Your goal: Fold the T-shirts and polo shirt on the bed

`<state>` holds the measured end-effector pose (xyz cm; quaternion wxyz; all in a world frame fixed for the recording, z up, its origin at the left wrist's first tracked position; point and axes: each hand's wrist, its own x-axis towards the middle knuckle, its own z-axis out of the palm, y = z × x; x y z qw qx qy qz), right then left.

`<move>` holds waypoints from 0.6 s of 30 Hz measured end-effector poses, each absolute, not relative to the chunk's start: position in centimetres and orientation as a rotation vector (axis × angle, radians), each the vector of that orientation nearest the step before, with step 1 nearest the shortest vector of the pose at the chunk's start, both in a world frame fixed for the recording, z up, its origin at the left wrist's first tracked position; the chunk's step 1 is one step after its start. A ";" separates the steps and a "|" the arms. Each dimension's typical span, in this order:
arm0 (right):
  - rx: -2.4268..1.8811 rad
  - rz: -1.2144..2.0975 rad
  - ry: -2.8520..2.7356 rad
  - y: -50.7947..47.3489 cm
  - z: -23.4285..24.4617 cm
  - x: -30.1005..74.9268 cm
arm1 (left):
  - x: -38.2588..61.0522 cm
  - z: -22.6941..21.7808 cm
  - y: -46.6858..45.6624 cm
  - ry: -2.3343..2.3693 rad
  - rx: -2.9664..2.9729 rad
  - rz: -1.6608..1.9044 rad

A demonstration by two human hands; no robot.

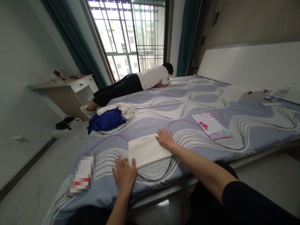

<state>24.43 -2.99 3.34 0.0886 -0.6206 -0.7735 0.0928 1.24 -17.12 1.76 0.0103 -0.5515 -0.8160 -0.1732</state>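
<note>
A folded cream-white cloth (pixel 146 150) lies flat on the bed in front of me, roughly rectangular. My right hand (pixel 165 139) rests on its right end, fingers spread and pointing away from me. At the cloth's near left corner is my left hand (pixel 125 172), palm down with fingers apart, mostly on the bedsheet and with the thumb by the cloth's edge. Neither hand grips anything. To the right lies a folded white and pink printed cloth (pixel 209 125), apart from both hands.
The bed has a wavy-patterned grey-blue sheet (pixel 178 101). A blue garment (pixel 106 120) and a whitish one lie bunched at the left. Across the far side a person (pixel 152 76) lies face down. A white box (pixel 246 92) stands near the headboard; a blurred-out item (pixel 82 173) is at left.
</note>
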 end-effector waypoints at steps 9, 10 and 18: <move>-0.633 0.098 -2.894 -5.1 9.4 15.7 | 2.0 3.0 -17.8 -2.578 -1.918 -1.478; -0.427 0.070 -2.950 -5.5 10.1 14.6 | 2.1 3.2 -17.7 -2.533 -1.920 -1.674; -0.213 -0.202 -2.998 -6.3 13.7 15.5 | 5.1 4.5 -19.1 -2.225 -1.719 -2.319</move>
